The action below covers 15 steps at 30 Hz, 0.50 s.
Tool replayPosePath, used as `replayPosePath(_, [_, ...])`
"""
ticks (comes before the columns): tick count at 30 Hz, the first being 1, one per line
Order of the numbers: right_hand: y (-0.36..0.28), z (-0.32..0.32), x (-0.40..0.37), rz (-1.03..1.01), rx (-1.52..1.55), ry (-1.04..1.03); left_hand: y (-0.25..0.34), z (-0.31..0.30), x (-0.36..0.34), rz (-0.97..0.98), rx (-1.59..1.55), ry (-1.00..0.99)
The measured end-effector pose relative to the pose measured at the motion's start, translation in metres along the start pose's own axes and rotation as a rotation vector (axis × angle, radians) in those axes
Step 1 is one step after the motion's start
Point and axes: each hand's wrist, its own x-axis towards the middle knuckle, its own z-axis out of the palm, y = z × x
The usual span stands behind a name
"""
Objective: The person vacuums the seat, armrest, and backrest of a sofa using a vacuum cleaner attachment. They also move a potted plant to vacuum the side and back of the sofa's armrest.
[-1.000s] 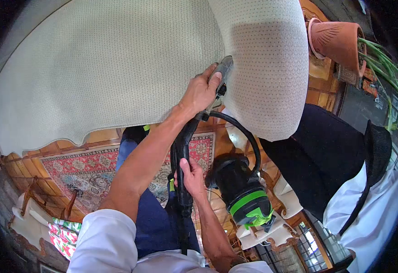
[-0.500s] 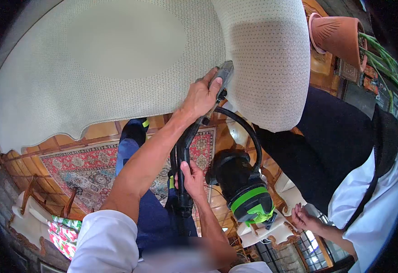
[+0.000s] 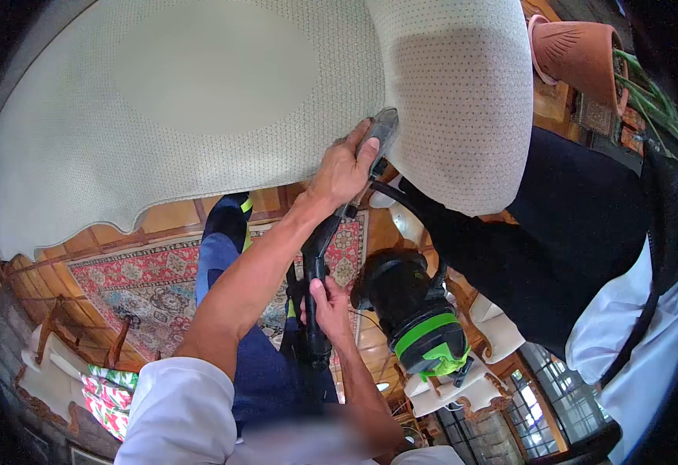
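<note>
My left hand (image 3: 343, 167) is wrapped round a clear-grey vacuum nozzle (image 3: 385, 128), whose tip lies in the crease between the sofa seat (image 3: 292, 155) and its rounded armrest (image 3: 463, 116). The upholstery is cream with small dots. Lower down, my right hand (image 3: 330, 310) grips the black vacuum wand (image 3: 316, 260), which runs from the nozzle toward my body. A black hose (image 3: 395, 194) passes right of the wand, partly hidden by a leg. On the floor to the right stands a black vacuum canister (image 3: 397, 298) with a green band.
A person in black trousers (image 3: 579, 232) and a white shirt stands close on the right. Behind them is a terracotta pot (image 3: 579, 58) with a plant. A patterned red rug (image 3: 153, 267) covers part of the tiled floor. Carved wooden chairs (image 3: 52, 372) stand at the left.
The nozzle and my left hand have shifted very slightly. The other person's leg has come further left, over part of the hose, and their hand has gone out of sight.
</note>
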Motion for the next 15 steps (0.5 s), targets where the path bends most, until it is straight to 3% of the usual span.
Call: replayPosePath(15, [0.011,-0.003,-0.016,0.062,-0.028,0.015,-0.009,0.004,-0.021,0.038,0.033,-0.013])
